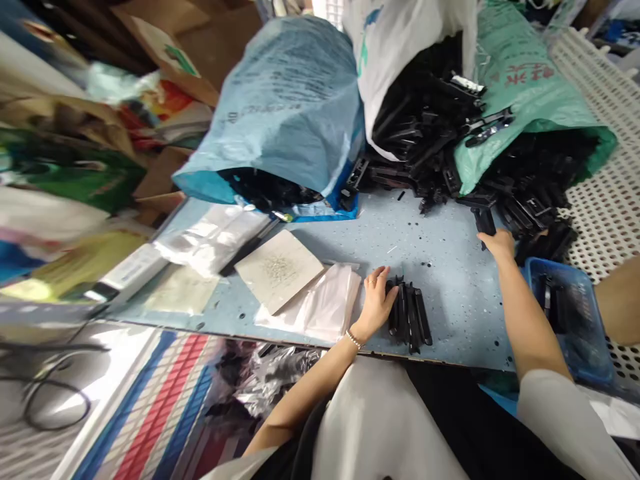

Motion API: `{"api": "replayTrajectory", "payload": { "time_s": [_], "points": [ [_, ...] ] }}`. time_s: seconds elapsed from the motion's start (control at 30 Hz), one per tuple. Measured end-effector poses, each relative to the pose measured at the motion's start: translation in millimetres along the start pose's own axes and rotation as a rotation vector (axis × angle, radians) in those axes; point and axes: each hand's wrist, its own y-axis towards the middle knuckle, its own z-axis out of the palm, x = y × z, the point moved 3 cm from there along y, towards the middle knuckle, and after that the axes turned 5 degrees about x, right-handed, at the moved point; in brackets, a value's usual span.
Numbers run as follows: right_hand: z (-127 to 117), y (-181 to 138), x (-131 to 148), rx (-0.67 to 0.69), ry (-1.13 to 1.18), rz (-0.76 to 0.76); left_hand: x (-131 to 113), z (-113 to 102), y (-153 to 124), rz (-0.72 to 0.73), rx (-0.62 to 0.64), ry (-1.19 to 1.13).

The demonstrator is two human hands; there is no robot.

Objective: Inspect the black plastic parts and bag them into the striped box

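Note:
My left hand point(373, 301), with a beaded bracelet at the wrist, lies at the left side of a row of long, narrow black plastic parts point(411, 317). Its fingers are extended and apart, and the thumb reaches the upper left end of the row. Farther out to the right, my right hand point(501, 245) is closed on a black plastic part point(483, 221) beside the heap of similar parts point(525, 203) that spills from a green bag point(540, 87). The far fingers of that hand are partly hidden.
A blue sack point(295, 100) and a white sack point(373, 80) of black parts stand behind. Left of my left hand lie a square board point(277, 270) and clear plastic bags point(335, 300). A blue bin point(583, 333) sits at right, with another person's limb point(620, 300) beside it.

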Motion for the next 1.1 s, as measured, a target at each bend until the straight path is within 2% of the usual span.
{"api": "replayTrajectory", "payload": {
  "time_s": [0.07,0.1,0.2,0.27,0.33,0.37,0.43,0.53,0.6,0.67,0.77,0.83,0.87,0.9,1.0,1.07,1.1],
  "points": [
    [12.4,-26.9,3.9,0.058,0.178,-0.067,-11.1,-8.2,8.0,0.012,-0.016,-0.086],
    [17.8,-47.3,9.3,0.033,0.262,-0.143,-17.5,-9.6,13.3,0.005,0.002,-0.176],
    [29.5,-135.1,35.7,-0.196,0.33,-0.421,-37.4,-2.4,33.5,-0.104,0.126,-0.617],
    [34.2,-200.2,59.5,-0.294,0.299,-0.65,-49.2,3.2,46.7,-0.227,0.127,-0.912],
    [34.2,-250.7,82.6,-0.238,0.322,-0.962,-58.0,2.4,55.0,-0.337,0.073,-1.074],
    [32.2,-266.6,91.6,-0.135,0.361,-1.125,-61.2,-0.8,56.4,-0.38,0.061,-1.104],
    [20.7,-274.5,99.9,-0.03,0.472,-1.234,-66.5,-9.2,54.1,-0.439,0.136,-1.097],
    [1.7,-248.2,101.7,-0.102,0.518,-1.073,-73.1,-19.6,40.8,-0.45,0.326,-1.03],
    [1.1,-229.0,106.8,-0.051,0.507,-0.977,-76.1,-21.6,30.2,-0.432,0.369,-0.973],
    [12.2,-218.1,115.8,0.175,0.634,-0.879,-76.6,-21.5,22.8,-0.407,0.313,-0.902],
    [36.9,-223.4,126.4,0.609,0.926,-0.675,-73.0,-24.7,21.0,-0.367,0.19,-0.821],
    [45.7,-238.1,127.5,0.764,0.969,-0.672,-67.9,-32.4,25.1,-0.368,0.123,-0.826],
    [46.6,-246.5,126.3,0.766,0.916,-0.74,-65.0,-37.6,27.8,-0.381,0.091,-0.839],
    [45.7,-255.0,124.3,0.714,0.825,-0.845,-62.1,-43.2,30.6,-0.399,0.058,-0.85],
    [42.0,-277.8,118.3,0.377,0.437,-1.193,-57.1,-54.4,36.3,-0.459,0.017,-0.881],
    [44.0,-288.1,116.5,0.164,0.235,-1.354,-56.9,-52.1,36.2,-0.52,0.092,-0.913],
    [46.5,-291.6,116.4,0.102,0.165,-1.416,-57.1,-49.0,34.9,-0.552,0.138,-0.928]
  ]
}}
